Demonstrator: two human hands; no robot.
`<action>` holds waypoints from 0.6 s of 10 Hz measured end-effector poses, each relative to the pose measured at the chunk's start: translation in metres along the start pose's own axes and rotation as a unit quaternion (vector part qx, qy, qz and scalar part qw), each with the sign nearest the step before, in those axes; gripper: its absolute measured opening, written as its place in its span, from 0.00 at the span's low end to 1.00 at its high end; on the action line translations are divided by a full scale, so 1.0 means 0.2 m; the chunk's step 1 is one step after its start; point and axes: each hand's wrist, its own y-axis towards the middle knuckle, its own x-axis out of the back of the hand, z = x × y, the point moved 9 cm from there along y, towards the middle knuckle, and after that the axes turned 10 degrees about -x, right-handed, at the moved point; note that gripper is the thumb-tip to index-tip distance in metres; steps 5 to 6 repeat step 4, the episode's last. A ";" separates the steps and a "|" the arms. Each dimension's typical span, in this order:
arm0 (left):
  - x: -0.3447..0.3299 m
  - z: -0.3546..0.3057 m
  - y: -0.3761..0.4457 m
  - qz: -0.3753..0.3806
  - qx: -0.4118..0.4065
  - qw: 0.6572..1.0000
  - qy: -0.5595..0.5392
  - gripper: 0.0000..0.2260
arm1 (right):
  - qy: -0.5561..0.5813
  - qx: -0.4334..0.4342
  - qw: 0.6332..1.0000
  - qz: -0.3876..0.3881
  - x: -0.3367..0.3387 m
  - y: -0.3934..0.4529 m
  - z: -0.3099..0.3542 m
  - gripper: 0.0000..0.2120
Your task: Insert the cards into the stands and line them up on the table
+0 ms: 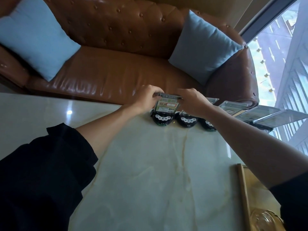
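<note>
A row of black round stands runs along the far edge of the marble table (150, 164). The leftmost stand (160, 120) carries a clear-cased printed card (167, 105), upright in its slot. My left hand (148, 97) grips the card's top left corner and my right hand (191, 100) grips its top right corner. To the right, a second stand (187, 120) and a third stand (209, 126) follow, partly hidden by my right forearm. Several more cards (260, 114) in stands continue to the right edge.
A brown leather sofa (116, 72) with two blue cushions (36, 39) stands just behind the table. A wooden tray (245, 197) with a glass object sits at the near right. A floor-to-ceiling window (283, 64) is at the right.
</note>
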 end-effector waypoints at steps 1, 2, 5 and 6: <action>0.01 0.00 0.00 -0.001 0.012 1.000 -0.003 0.08 | -0.006 0.006 1.000 -0.005 0.00 0.00 0.01 0.09; 0.00 0.00 0.00 0.015 0.022 1.000 -0.005 0.09 | -0.004 -0.008 1.000 0.008 -0.02 0.01 0.00 0.07; 0.05 -0.06 -0.03 0.028 0.043 0.999 0.002 0.15 | -0.016 -0.008 0.999 -0.043 0.02 -0.01 -0.03 0.15; 0.05 -0.06 -0.03 0.028 0.043 0.999 0.002 0.15 | -0.016 -0.008 0.999 -0.043 0.02 -0.01 -0.03 0.15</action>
